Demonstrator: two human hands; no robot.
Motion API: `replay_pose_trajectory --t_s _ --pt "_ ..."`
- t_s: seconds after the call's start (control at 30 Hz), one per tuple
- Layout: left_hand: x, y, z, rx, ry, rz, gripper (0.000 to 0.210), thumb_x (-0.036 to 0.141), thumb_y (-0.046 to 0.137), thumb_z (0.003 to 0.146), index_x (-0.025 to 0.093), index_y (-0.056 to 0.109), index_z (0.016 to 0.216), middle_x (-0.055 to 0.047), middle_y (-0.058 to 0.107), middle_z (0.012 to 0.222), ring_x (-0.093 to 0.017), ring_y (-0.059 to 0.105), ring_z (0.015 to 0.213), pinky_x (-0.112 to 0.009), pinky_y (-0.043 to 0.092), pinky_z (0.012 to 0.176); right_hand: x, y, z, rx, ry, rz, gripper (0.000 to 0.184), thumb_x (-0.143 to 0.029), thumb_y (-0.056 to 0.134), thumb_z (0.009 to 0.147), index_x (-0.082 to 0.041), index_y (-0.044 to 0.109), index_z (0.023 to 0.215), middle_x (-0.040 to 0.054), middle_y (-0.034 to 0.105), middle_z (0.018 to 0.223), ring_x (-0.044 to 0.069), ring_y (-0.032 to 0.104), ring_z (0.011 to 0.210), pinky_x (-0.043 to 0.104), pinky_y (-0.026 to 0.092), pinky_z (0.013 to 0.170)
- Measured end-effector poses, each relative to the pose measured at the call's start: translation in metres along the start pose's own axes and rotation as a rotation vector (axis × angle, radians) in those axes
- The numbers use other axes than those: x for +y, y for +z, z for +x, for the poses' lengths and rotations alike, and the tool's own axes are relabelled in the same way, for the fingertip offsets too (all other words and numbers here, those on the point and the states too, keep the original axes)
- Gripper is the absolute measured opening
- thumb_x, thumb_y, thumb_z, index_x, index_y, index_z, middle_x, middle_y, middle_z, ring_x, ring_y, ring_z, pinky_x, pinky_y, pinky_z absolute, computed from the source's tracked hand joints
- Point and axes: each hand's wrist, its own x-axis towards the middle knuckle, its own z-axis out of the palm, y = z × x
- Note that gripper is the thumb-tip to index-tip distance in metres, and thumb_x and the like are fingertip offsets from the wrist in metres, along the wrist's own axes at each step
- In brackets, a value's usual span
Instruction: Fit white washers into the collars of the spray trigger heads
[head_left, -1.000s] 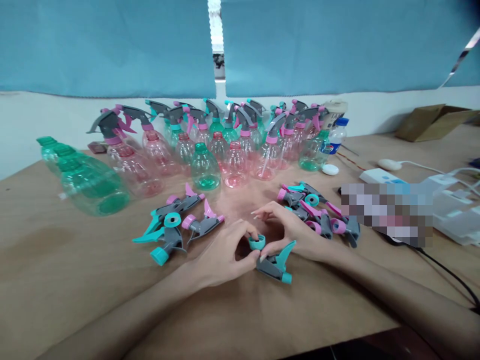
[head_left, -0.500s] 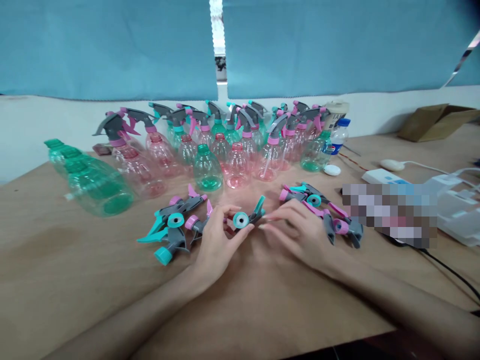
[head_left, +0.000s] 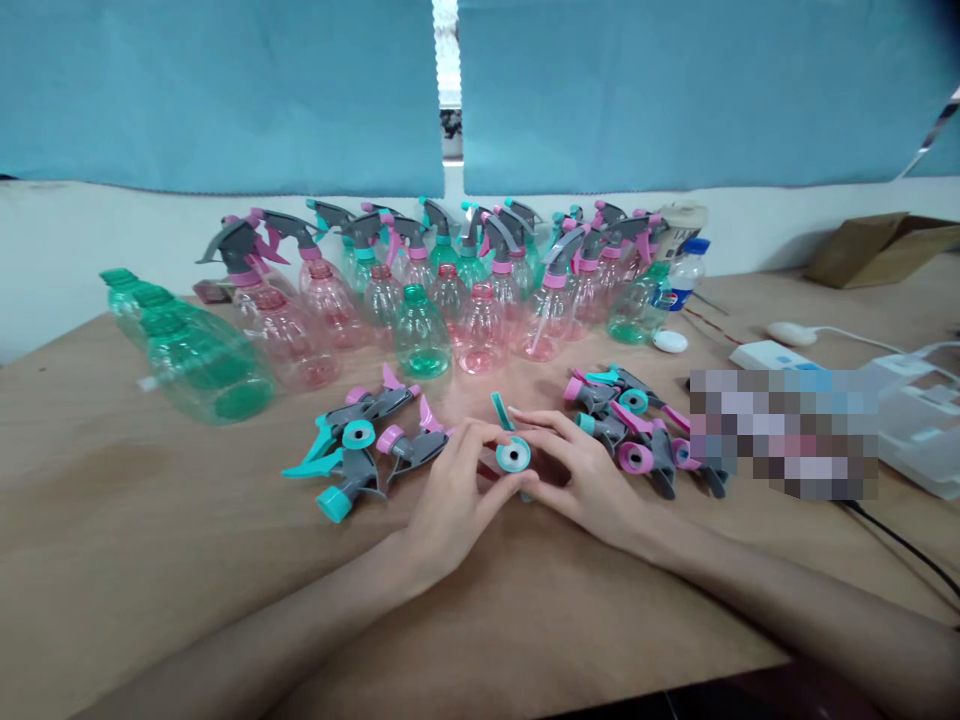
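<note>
Right hand [head_left: 596, 475] had drawn nearer left hand [head_left: 454, 488] — both pinched the turquoise-collared trigger sprayer [head_left: 514, 464], lever [head_left: 500, 411] toward eleven o'clock, seemingly steadier.

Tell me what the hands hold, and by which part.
A trigger spray head, by its teal collar: the left hand pinches it there; whether the right hand grips it too cannot be told.

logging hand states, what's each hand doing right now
Left hand: closed on the turquoise-and-gray spray head, holding it by the collar.
Right hand: closed on the same spray head, from the other side.
</note>
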Motion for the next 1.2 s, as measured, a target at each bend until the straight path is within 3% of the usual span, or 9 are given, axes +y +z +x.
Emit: replay_pose_trajectory --t_s 0.17,0.37,0.6,1.0,1.2 --pt "0.005 -0.003 0.002 -0.078 0.053 0.113 0.012 0.026 0.057 0.089 0.022 0.054 0.100 -0.001 0.052 0.099 -0.013 0.058 0.080 -0.026 0.054 0.069 0.004 0.000 0.000 0.029 -0.023 0.008 0.028 -0.025 0.057 0.087 -0.021 0.059 0.115 0.0119 0.055 0.124 0.024 0.056 0.115 0.041 0.049 0.094" --pt "0.006 -0.005 -0.001 -0.003 0.234 0.389 0.017 0.026 0.057 0.088 0.019 0.057 0.104 -0.005 0.056 0.100 -0.018 0.057 0.089 -0.033 0.052 0.076 0.005 0.002 -0.003 0.042 -0.078 -0.015 0.031 -0.020 0.058 0.086 -0.020 0.058 0.117 0.0134 0.053 0.126 0.024 0.053 0.118 0.043 0.049 0.096" --pt "0.000 -0.014 0.004 -0.021 0.447 0.457 0.011 0.019 0.056 0.088 0.018 0.060 0.097 -0.006 0.060 0.096 -0.015 0.057 0.078 -0.029 0.052 0.068 0.008 0.004 -0.005 0.015 -0.137 -0.017 0.037 -0.020 0.055 0.088 -0.022 0.054 0.125 0.0138 0.049 0.129 0.026 0.047 0.124 0.047 0.048 0.098" --pt "-0.002 -0.013 0.005 -0.068 0.448 0.482 0.015 0.014 0.047 0.091 0.015 0.059 0.100 -0.007 0.062 0.092 -0.017 0.058 0.080 -0.031 0.052 0.070 0.005 0.004 -0.003 0.073 -0.108 -0.050 0.031 -0.032 0.058 0.087 -0.016 0.061 0.113 0.0155 0.056 0.121 0.026 0.053 0.116 0.045 0.049 0.096" --pt "-0.001 -0.013 0.006 -0.084 0.476 0.469 0.018 0.015 0.049 0.091 0.016 0.060 0.105 -0.008 0.063 0.096 -0.017 0.060 0.080 -0.029 0.053 0.067 0.007 0.001 -0.003 0.102 -0.091 -0.041 0.027 -0.034 0.060 0.086 -0.019 0.064 0.108 0.0130 0.057 0.118 0.026 0.054 0.113 0.046 0.049 0.094"
